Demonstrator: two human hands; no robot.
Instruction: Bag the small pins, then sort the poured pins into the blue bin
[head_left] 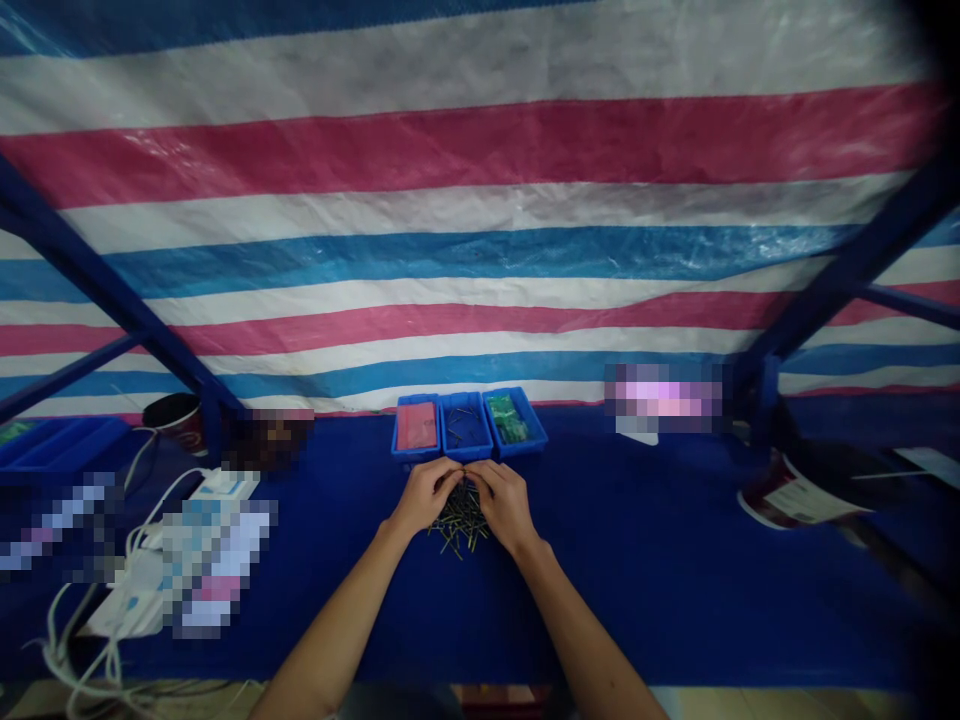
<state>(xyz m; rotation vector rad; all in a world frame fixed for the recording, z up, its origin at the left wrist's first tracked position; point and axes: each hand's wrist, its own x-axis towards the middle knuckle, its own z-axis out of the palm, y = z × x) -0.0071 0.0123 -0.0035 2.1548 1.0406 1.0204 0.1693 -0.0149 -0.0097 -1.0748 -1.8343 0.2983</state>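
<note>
My left hand [429, 497] and my right hand [501, 500] meet at their fingertips just in front of the blue bins, above the table. Both are closed in a pinch; whatever lies between the fingers is too small to make out. Below and between them spreads a loose pile of thin, dark and brass-coloured pin-like pieces [459, 525]. Behind the hands stand three small blue bins: the left bin [405, 456] with pink sheets [416, 427], the middle bin [469, 452] with a few thin dark pieces, the right bin [529, 445] with green packets [510, 420].
A blue cloth [637, 600] covers the table. White power strips [150, 580] and tangled cables [112, 650] lie at the left. Dark tubs stand at the left back [176, 420] and right [802, 490]. Blue frame bars [847, 250] and a striped sheet [480, 230] close off the back.
</note>
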